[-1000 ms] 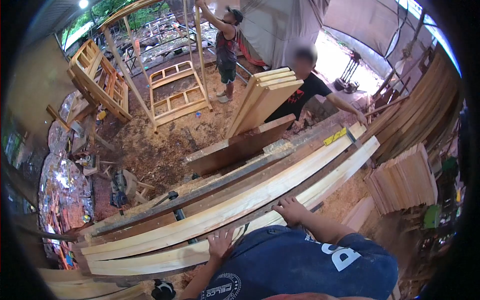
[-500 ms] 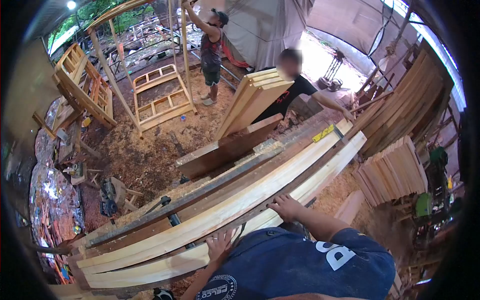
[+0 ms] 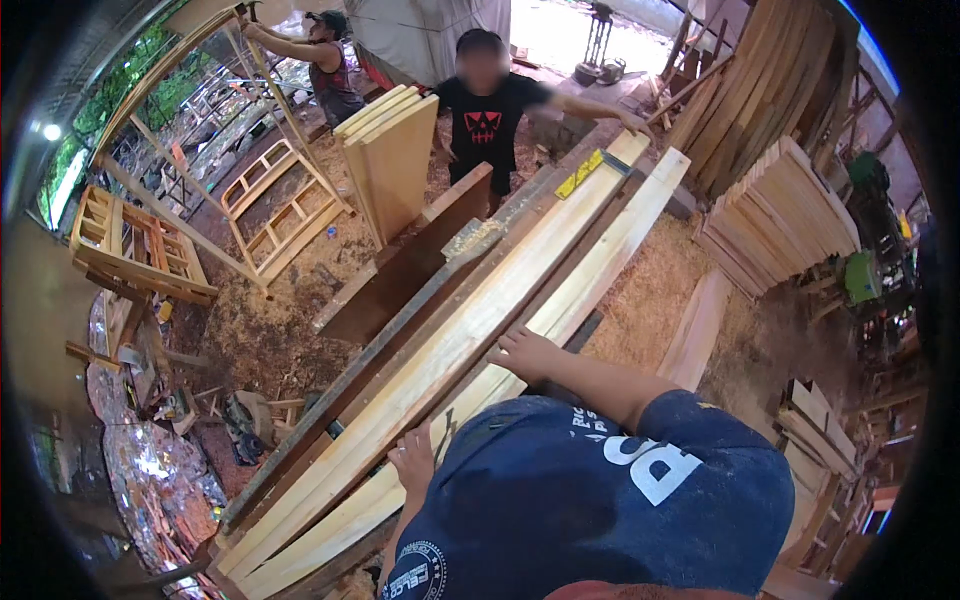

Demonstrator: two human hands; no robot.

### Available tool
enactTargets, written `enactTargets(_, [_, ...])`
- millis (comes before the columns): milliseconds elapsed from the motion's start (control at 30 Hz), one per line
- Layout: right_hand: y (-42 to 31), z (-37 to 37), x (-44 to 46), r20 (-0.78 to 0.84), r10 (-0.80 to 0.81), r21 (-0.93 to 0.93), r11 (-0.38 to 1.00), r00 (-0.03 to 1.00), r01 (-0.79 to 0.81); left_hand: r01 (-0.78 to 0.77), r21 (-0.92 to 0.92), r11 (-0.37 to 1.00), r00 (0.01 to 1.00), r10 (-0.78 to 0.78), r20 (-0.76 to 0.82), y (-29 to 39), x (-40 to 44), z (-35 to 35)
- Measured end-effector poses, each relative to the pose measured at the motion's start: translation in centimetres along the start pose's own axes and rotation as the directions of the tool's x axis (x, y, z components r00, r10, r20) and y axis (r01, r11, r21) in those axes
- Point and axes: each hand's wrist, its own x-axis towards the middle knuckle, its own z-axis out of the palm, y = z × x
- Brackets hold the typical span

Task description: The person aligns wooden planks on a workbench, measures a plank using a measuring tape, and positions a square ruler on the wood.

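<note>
- Left hand (image 3: 412, 460) and right hand (image 3: 520, 353) lie on the near plank (image 3: 608, 250), fingers loosely spread
- Apparently steadying it beside the far plank (image 3: 515, 280)
- Shifting it would call for even pressure

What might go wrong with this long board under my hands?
If the near board slides, your right hand might get pinched against the far board. The yellow tool near the far board's end could be knocked off. The co-worker's hand there might get bumped if either board shifts.
</note>
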Motion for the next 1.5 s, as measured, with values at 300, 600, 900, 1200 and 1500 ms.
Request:
enactTargets(300, [1.4,-0.3,-2.1,-0.128,-0.106,0.106,0.987,0.986,0.119,0.291,-0.366,0.884,0.879,-0.097,0.466,1.1,1.8,-6.6])
enactTargets(600, [13.1,-1.5,-5.2,-0.514,0.401,0.57,0.82,0.758,-0.047,0.629,-0.096,0.772,0.686,-0.493,0.535,7.3,3.5,-8.2])
enactTargets(900, [30.4,-6.6,-1.9,-0.524,0.542,0.458,0.83,0.657,-0.319,0.633,-0.009,0.774,0.636,-0.513,0.576,6.0,2.8,-5.1])
enactTargets(1200, [41.7,-7.4,4.2,-0.38,0.485,0.09,0.867,0.787,-0.49,0.623,0.075,0.778,0.58,-0.525,0.623,6.3,3.5,-5.5])
enactTargets(1500, [45.8,-12.0,6.4,0.045,0.412,0.124,0.902,0.91,-0.414,0.626,0.028,0.78,0.629,-0.525,0.573,7.3,5.7,-8.1])
